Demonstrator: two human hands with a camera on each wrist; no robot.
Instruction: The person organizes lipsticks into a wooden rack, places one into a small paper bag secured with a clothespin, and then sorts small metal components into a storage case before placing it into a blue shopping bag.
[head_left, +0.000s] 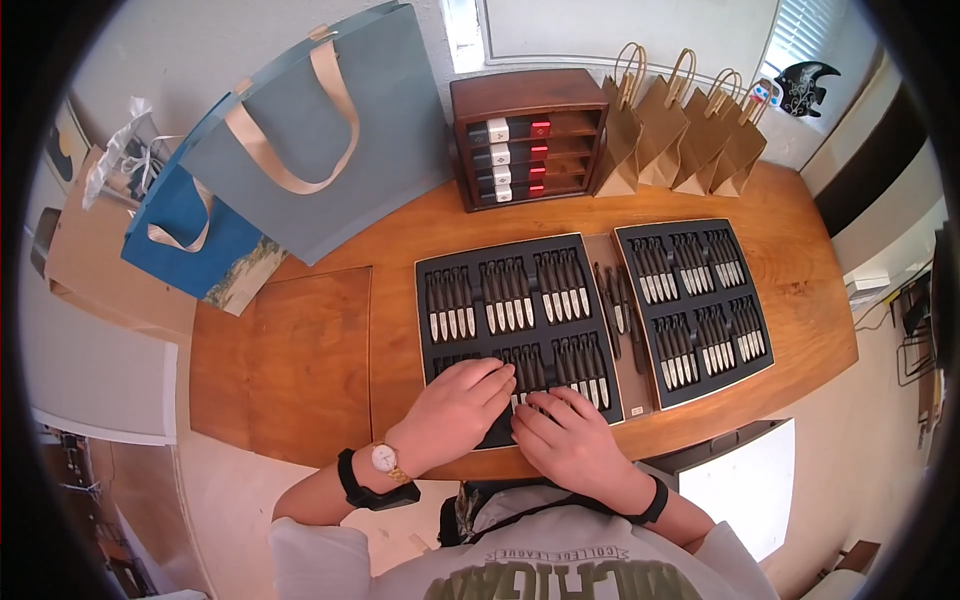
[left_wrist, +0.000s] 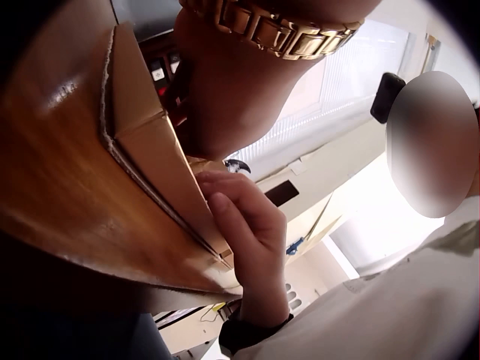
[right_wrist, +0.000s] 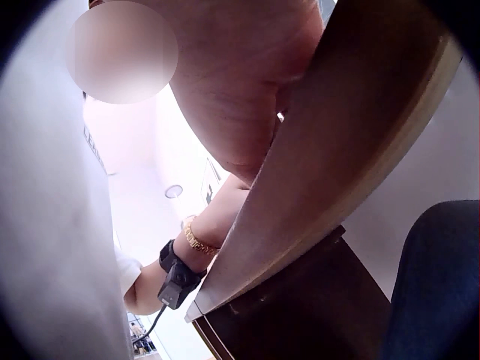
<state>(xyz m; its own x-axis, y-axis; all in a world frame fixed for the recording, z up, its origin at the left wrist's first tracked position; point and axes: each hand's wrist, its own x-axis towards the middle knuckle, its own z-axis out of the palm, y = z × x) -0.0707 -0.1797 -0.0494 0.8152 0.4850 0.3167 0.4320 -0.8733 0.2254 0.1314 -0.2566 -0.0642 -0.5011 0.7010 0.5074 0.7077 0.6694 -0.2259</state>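
Note:
Two black compartmented trays, a left one and a right one, lie side by side on a wooden table. Rows of slim dark pieces with pale ends fill their compartments. My left hand reaches over the front of the left tray, its fingers pointing toward the middle compartment. Close beside it, my right hand bends its fingers over the same front row. I cannot tell what the fingertips hold, as both hands cover it. In the left wrist view, the right hand's curled fingers are at the tray's cardboard side.
Loose slim dark pieces lie between the trays. A wooden cabinet with small boxes stands behind, with several brown paper bags to its right. A large grey-blue bag and a smaller blue bag stand back left.

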